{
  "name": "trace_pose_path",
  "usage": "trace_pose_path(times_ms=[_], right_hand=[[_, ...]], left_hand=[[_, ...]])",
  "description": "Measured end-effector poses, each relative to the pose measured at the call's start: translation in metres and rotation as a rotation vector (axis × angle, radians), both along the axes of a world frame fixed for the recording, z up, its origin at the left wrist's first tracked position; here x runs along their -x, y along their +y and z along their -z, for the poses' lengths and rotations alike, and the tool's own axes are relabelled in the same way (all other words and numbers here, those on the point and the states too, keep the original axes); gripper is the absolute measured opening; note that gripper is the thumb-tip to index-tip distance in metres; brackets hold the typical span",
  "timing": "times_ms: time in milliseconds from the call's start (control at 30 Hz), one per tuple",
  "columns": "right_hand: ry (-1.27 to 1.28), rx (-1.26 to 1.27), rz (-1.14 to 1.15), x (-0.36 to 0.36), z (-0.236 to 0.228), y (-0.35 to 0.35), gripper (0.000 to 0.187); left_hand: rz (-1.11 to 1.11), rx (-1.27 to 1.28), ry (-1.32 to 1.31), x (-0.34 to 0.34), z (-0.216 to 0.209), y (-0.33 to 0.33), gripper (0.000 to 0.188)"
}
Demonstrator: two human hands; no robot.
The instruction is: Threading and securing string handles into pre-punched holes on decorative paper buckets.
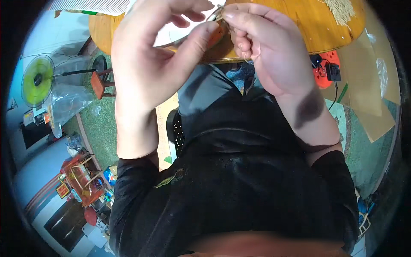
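Observation:
At the table's near edge, my right hand (274, 49) is closed, its thumb and forefinger pinching a thin brown strand of twine (214, 17) bent into a small loop. A loose end hangs below the curled fingers of that hand. Facing it, my left hand (156, 55) has its thumb and fingers apart, with the thumb tip close beside the strand. Whether the left fingertips touch the loop is hard to make out. On the far right of the wooden table (317, 32) lies a bundle of pale beige strands (341, 11).
White paper (175, 36) lies under my hands, with a ribbed white sheet (92, 6) at the far left. Left on the floor stand a green-bladed fan (37, 80) and a small reddish stool (98, 85). A red power strip (324, 80) and cardboard (364, 77) are at right.

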State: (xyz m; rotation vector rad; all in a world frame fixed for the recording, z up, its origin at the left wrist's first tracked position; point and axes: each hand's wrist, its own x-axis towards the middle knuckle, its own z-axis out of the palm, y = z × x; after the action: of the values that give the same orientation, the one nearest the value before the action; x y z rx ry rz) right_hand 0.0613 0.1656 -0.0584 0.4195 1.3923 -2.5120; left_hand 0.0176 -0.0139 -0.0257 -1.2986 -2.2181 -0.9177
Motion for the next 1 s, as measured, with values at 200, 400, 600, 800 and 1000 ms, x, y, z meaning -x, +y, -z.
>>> trace_pose_path(times_ms=[200,400,600,800,1000], right_hand=[[0.292,0.171,-0.057,0.001,0.039,0.000,0.022],[0.330,0.161,-0.075,0.003,0.033,0.002,0.013],[0.465,-0.242,0.005,-0.008,0.017,0.001,0.014],[0.631,-0.629,0.204,-0.004,0.028,-0.005,0.019],[1.086,-1.009,0.412,0.003,0.019,0.000,0.022]], left_hand=[[-0.285,0.112,-0.275,-0.015,-0.017,0.019,0.022],[-0.082,0.046,0.014,-0.005,0.012,0.002,0.010],[-0.126,-0.030,-0.076,-0.008,0.016,-0.002,0.010],[-0.161,-0.030,-0.162,-0.009,0.016,-0.002,0.008],[-0.193,0.017,-0.101,-0.013,0.010,-0.003,0.008]])
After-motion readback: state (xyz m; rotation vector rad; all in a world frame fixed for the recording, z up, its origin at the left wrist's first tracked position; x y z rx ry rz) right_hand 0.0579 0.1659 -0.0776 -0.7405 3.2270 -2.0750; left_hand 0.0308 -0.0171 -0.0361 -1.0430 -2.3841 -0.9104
